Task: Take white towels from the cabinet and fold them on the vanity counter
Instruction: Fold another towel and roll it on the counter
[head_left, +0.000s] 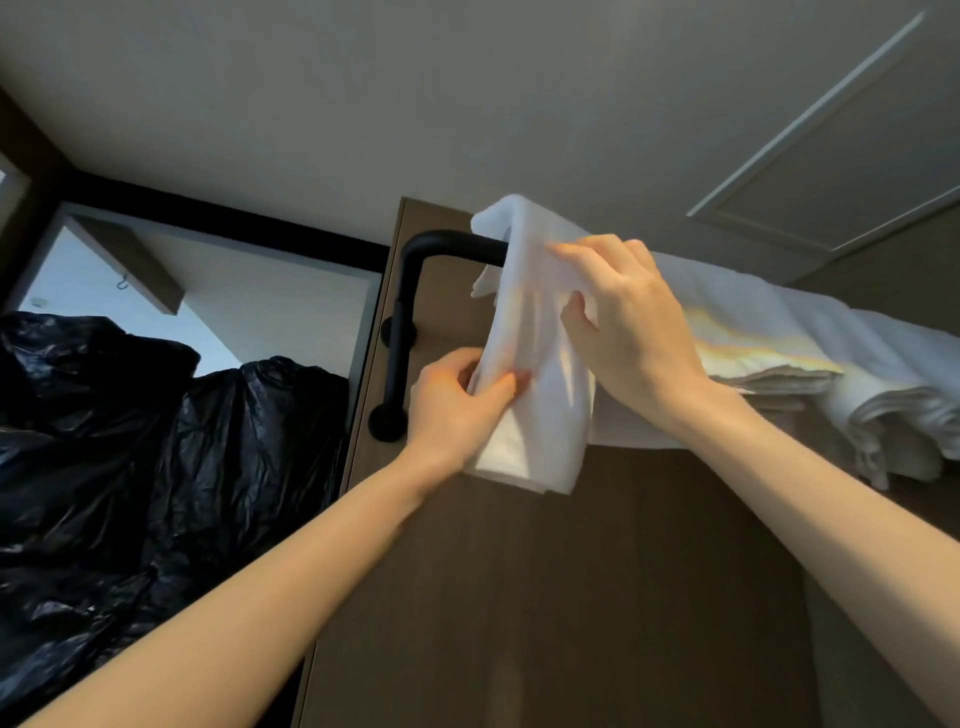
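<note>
We look up at a white towel (530, 332) that hangs over a black rack (415, 291) fixed to a brown wood panel (519, 597). Both our bare arms reach up to it.

Our left hand (457, 405) is closed on the towel's lower left edge, with the thumb and fingers pinching the cloth between them. Our right hand (628, 322) lies against the towel's right side, higher up, palm toward the cloth. Its fingers are half curled and its fingertips (563, 252) press into the fabric near the top fold; it seems to have a light hold of the towel, though the grip is partly hidden by the cloth.

The towel droops in a long doubled fold, its top bunched over the bar and its bottom edge hanging free below our left wrist.

To the right, more white towels (810, 343) lie stacked along the same rack, their folded edges toward us. To the left, black plastic bags (130, 441) are heaped beside the panel. A pale ceiling (415, 104) is overhead.
</note>
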